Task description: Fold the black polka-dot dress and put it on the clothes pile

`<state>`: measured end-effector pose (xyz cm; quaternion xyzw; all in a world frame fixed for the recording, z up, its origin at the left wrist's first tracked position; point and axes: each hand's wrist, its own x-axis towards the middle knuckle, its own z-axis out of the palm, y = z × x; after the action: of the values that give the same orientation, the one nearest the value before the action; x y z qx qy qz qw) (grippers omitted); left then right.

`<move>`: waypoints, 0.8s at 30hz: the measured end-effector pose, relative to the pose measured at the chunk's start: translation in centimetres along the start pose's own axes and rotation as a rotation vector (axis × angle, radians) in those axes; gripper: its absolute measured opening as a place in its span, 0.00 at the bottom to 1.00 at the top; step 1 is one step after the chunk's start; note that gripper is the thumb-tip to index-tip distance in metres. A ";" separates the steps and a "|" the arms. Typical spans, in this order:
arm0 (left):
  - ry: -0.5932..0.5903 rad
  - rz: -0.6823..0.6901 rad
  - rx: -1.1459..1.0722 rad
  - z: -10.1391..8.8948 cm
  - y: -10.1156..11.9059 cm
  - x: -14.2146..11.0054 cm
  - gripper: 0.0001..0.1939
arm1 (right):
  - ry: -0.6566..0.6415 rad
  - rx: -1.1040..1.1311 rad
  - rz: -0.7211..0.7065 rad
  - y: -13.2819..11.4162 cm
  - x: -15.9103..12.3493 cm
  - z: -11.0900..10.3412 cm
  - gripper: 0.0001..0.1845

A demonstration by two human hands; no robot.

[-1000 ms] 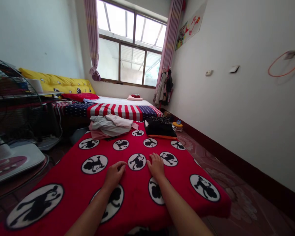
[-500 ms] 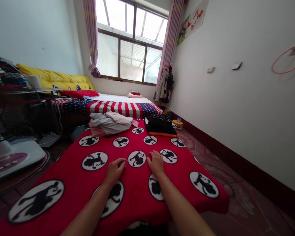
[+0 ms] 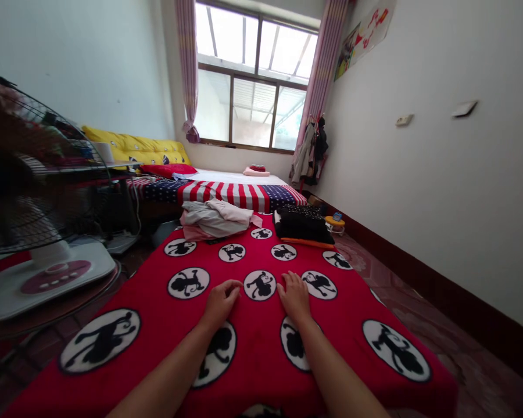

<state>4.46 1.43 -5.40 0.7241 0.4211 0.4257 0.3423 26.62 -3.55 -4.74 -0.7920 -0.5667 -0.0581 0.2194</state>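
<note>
My left hand (image 3: 220,302) rests on a red cloth (image 3: 257,345) printed with black monkeys in white circles. Its fingers are loosely bent, thumb apart, with nothing in them. On the same cloth lies my right hand (image 3: 294,296), palm down and fingers spread, also holding nothing. One monkey circle (image 3: 260,285) shows between the two hands. Beyond my left hand is a loose heap of grey and pale pink clothes (image 3: 215,217). A neater stack of black folded clothes (image 3: 304,223), with an orange edge at the bottom, sits beyond my right hand.
A fan (image 3: 58,264) stands at the left. Behind the cloth is a bed with a striped, starred cover (image 3: 226,194) and yellow cushion (image 3: 135,146). A small yellow stool (image 3: 335,222) is by the right wall; clothes hang (image 3: 309,151) near the window.
My view has turned a little to the left, so the room appears shifted right and more of the fan shows. Both hands keep their places on the cloth.
</note>
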 end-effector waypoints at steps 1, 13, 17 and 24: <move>-0.006 0.009 0.012 -0.1 -0.1 0.4 0.13 | 0.001 -0.009 -0.004 0.0 0.1 0.1 0.22; 0.180 0.136 0.595 -7.1 -2.3 16.5 0.22 | 0.030 0.054 -0.084 1.0 0.0 1.5 0.22; 0.200 0.206 0.748 -6.8 -1.4 22.2 0.28 | 0.026 0.102 -0.068 1.2 0.0 1.5 0.22; 0.108 0.190 0.911 -4.4 -0.4 28.8 0.31 | -0.002 0.178 -0.030 1.2 -0.2 1.1 0.21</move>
<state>8.55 28.11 5.48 0.8126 0.5143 0.2642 -0.0732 27.53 -3.55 -6.17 -0.7608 -0.5818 -0.0101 0.2873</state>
